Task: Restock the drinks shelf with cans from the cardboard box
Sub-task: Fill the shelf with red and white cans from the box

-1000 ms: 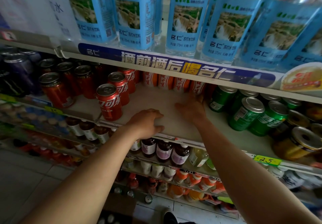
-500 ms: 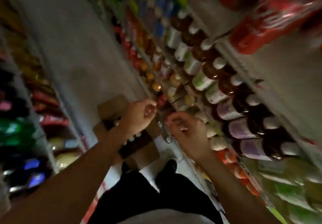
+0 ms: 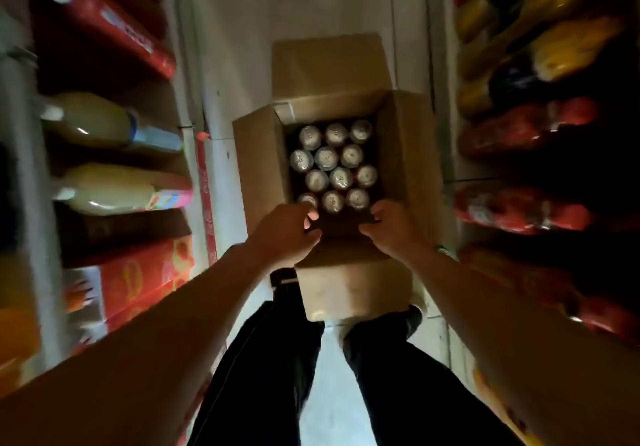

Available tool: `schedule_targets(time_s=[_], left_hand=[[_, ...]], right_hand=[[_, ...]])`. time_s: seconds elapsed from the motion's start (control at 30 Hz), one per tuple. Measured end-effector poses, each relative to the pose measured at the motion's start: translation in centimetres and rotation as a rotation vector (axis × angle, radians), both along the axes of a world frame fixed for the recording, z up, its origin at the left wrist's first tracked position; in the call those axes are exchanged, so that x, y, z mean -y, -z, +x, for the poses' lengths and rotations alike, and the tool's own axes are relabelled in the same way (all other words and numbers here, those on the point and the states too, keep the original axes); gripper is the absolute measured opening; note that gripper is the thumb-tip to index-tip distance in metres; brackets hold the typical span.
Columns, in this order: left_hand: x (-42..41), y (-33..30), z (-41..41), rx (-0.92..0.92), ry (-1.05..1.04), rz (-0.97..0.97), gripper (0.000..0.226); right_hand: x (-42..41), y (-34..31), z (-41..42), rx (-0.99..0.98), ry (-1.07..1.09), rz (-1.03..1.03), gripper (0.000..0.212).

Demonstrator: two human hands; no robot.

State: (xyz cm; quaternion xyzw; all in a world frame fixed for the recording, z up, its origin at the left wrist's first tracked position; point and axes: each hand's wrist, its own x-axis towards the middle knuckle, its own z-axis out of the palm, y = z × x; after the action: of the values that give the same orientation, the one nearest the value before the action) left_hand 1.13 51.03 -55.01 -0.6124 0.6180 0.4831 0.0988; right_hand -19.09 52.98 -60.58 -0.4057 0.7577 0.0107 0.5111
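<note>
An open cardboard box (image 3: pixel 408 154) stands on the floor between two shelf racks, its flaps folded outward. Several silver-topped cans (image 3: pixel 327 158) stand upright inside in rows. My left hand (image 3: pixel 287 234) reaches over the box's near edge, its curled fingertips on the near-left can (image 3: pixel 306 200); whether it grips that can is hidden. At the near edge my right hand (image 3: pixel 391 227) has bent fingers just short of the near-right can (image 3: pixel 357 198) and holds nothing. The drinks shelf with cans is out of view.
Bottles of pale juice (image 3: pixel 104 189) and red and orange cartons (image 3: pixel 145 279) fill the left rack. Red and yellow packets (image 3: pixel 519 206) fill the right rack. The near flap (image 3: pixel 353 286) hangs above my dark-trousered legs (image 3: pixel 277 359). Pale floor tiles (image 3: pixel 277 5) run ahead.
My view has swung from the can shelf down to the floor. Both hands have left the shelf board and come down to the near edge of the box.
</note>
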Motion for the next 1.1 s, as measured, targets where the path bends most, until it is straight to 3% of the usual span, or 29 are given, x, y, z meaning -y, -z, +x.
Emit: schedule_targets(time_s=[0.13,0.27,0.33,0.37,0.47,0.53,0.63,0.7,0.73,0.87,0.93,1.03,1.1], left_hand=[[1.7,5.9,0.2,-0.058,-0.014,-0.017,0.027],[1.9,9.5,0.8,-0.078,-0.001,-0.006,0.025],[2.1,10.5,1.0,-0.068,-0.005,-0.054,0.022],[2.1,10.8,1.1,-0.077,-0.012,-0.069,0.022],[2.2,11.3,0.8,-0.114,-0.046,-0.071,0.021],[1.8,11.5,0.8,-0.127,-0.085,-0.073,0.021],[1.4,11.7,0.2,-0.17,-0.117,-0.046,0.021],[1.2,11.4,-0.4,-0.19,-0.149,-0.055,0.019],[1.0,11.3,-0.7,-0.206,-0.177,-0.077,0.018],[0.5,8.2,-2.5,-0.192,-0.229,-0.111,0.04],[1.1,5.3,-3.5,-0.211,-0.132,-0.108,0.066],[2.5,-3.9,-5.8,-0.278,0.111,-0.096,0.1],[3.8,-9.7,-7.4,-0.336,0.163,-0.079,0.098]], right_hand=[[2.4,8.1,1.6,-0.023,0.213,0.086,0.037],[3.8,13.5,2.3,0.139,0.728,0.216,0.045],[4.1,15.1,2.7,0.158,0.835,0.18,0.031],[4.2,15.7,2.8,0.167,0.86,0.174,0.025],[4.0,17.2,2.9,0.25,0.927,0.17,0.039],[4.0,17.2,3.1,0.289,0.902,0.157,0.035],[3.5,17.8,2.4,0.233,0.859,0.117,0.035],[3.3,17.4,1.7,0.203,0.842,0.105,0.016],[3.3,16.5,1.5,0.202,0.844,0.108,0.004],[3.1,7.3,0.8,0.236,0.865,0.092,0.015],[2.9,0.7,0.1,0.307,0.865,0.106,0.014],[2.2,-12.9,-1.8,0.395,0.849,0.069,0.013],[2.2,-20.8,-3.0,0.398,0.815,0.009,0.014]])
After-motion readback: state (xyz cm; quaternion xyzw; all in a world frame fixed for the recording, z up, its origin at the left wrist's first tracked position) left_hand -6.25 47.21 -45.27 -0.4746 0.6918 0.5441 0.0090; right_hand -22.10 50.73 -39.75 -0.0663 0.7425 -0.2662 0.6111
